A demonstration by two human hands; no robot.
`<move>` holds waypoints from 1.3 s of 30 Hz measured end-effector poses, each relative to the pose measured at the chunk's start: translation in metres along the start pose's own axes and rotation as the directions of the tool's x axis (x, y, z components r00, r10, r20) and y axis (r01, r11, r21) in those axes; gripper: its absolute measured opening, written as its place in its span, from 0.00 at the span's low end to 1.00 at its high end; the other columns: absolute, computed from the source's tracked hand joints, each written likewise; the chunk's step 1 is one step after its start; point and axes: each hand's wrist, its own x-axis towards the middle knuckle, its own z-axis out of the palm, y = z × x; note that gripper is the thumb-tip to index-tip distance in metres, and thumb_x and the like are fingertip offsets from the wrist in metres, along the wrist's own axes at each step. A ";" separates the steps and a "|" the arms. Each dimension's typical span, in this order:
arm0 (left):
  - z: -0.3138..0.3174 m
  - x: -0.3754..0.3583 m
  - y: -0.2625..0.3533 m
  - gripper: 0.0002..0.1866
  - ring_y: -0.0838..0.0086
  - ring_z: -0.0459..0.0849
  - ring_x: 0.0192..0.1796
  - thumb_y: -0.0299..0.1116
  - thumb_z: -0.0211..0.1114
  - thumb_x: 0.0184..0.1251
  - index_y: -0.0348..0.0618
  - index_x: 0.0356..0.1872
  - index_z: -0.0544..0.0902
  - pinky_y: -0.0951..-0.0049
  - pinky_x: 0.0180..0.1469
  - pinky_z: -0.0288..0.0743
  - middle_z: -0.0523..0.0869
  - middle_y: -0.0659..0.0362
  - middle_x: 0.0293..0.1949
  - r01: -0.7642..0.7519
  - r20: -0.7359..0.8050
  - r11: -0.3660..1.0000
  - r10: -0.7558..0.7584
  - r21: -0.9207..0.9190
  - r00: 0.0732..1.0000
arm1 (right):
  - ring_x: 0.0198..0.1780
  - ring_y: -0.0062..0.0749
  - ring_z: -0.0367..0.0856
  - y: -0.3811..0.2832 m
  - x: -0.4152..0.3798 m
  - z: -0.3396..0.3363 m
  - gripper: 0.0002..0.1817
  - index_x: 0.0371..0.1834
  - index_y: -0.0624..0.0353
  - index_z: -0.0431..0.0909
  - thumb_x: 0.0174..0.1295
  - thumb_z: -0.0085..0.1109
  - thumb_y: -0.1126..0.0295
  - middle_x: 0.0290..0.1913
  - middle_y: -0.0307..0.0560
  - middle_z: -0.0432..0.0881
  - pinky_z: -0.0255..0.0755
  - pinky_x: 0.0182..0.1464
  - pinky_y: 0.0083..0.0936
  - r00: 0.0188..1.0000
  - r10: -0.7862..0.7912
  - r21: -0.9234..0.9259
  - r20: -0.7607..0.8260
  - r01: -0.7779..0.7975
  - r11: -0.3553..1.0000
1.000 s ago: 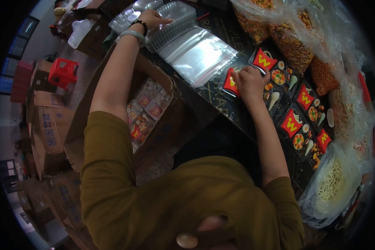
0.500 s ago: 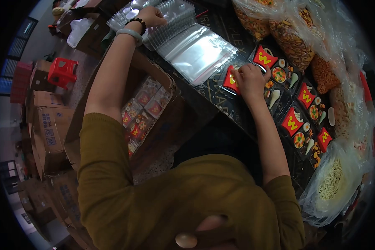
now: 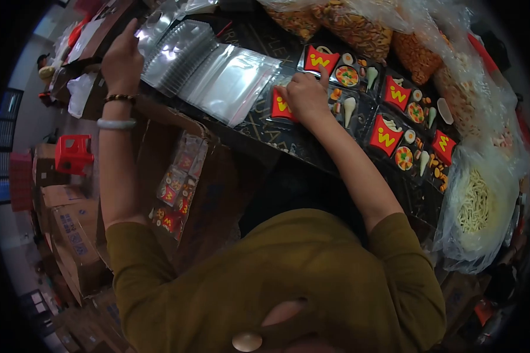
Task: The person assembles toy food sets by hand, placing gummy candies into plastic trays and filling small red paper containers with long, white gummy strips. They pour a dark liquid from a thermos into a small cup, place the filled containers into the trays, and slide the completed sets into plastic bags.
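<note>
My right hand [image 3: 307, 100] is bent over a clear blister tray, thumb and fingers closed at a red toy fries box [image 3: 281, 105] with a yellow mark. Its outer finger sticks out toward another red fries box [image 3: 320, 59] in the tray behind. My left hand [image 3: 122, 63], with a beaded bracelet and a pale bangle at the wrist, is raised at the table's left edge, beside a stack of clear plastic trays [image 3: 179, 56]. Its fingers are mostly hidden, so any hold cannot be made out. Flat clear bags [image 3: 229, 82] lie between the hands.
Filled trays with toy food [image 3: 403, 157] line the right of the dark table [image 3: 259, 126]. Bags of small orange pieces [image 3: 353, 29] and pale strips [image 3: 474, 203] stand along the far and right sides. A carton [image 3: 209, 170] below holds packed sets. A red stool [image 3: 73, 154] stands left.
My left hand has moved left, off the stack of clear trays. My right hand stays at the same red fries box. The whole view has shifted, with the table now further left.
</note>
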 end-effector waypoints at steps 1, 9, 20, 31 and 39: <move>-0.018 0.008 0.014 0.19 0.67 0.86 0.39 0.27 0.61 0.65 0.53 0.58 0.80 0.72 0.40 0.79 0.87 0.56 0.40 0.022 0.026 0.995 -0.019 -0.099 0.999 | 0.41 0.33 0.79 0.003 -0.002 -0.008 0.15 0.24 0.53 0.84 0.62 0.59 0.56 0.31 0.40 0.79 0.48 0.69 0.50 0.997 0.005 0.063 -0.071 -0.001 0.998; 0.012 -0.008 0.126 0.19 0.83 0.79 0.35 0.32 0.63 0.68 0.46 0.59 0.79 0.80 0.38 0.75 0.86 0.63 0.35 0.271 0.572 0.582 0.429 -0.767 0.699 | 0.35 0.27 0.81 0.098 -0.023 -0.091 0.08 0.35 0.63 0.82 0.64 0.61 0.68 0.35 0.44 0.82 0.73 0.38 0.23 0.725 0.437 0.605 -0.533 -0.035 0.795; 0.111 -0.077 0.215 0.17 0.55 0.78 0.53 0.36 0.69 0.56 0.44 0.47 0.84 0.59 0.55 0.72 0.81 0.51 0.50 -0.035 0.276 0.828 0.227 -0.560 0.934 | 0.73 0.51 0.56 0.062 -0.052 -0.077 0.60 0.70 0.42 0.63 0.26 0.76 0.37 0.71 0.53 0.60 0.37 0.72 0.56 0.939 -0.142 0.152 0.314 0.098 0.983; 0.087 -0.133 0.223 0.22 0.53 0.78 0.46 0.36 0.62 0.64 0.38 0.58 0.76 0.59 0.48 0.73 0.79 0.47 0.40 0.362 0.500 0.836 -0.125 -0.412 0.857 | 0.71 0.49 0.58 0.072 -0.059 -0.069 0.55 0.69 0.44 0.65 0.32 0.73 0.39 0.70 0.54 0.61 0.45 0.70 0.51 0.934 -0.112 0.116 0.340 0.076 0.990; 0.091 -0.132 0.234 0.21 0.53 0.79 0.41 0.38 0.61 0.66 0.41 0.58 0.77 0.59 0.44 0.74 0.79 0.47 0.36 0.355 0.498 0.850 -0.130 -0.389 0.857 | 0.72 0.48 0.57 0.086 -0.060 -0.078 0.54 0.69 0.43 0.65 0.34 0.72 0.36 0.72 0.53 0.59 0.50 0.69 0.52 0.919 -0.070 0.052 0.388 0.054 0.997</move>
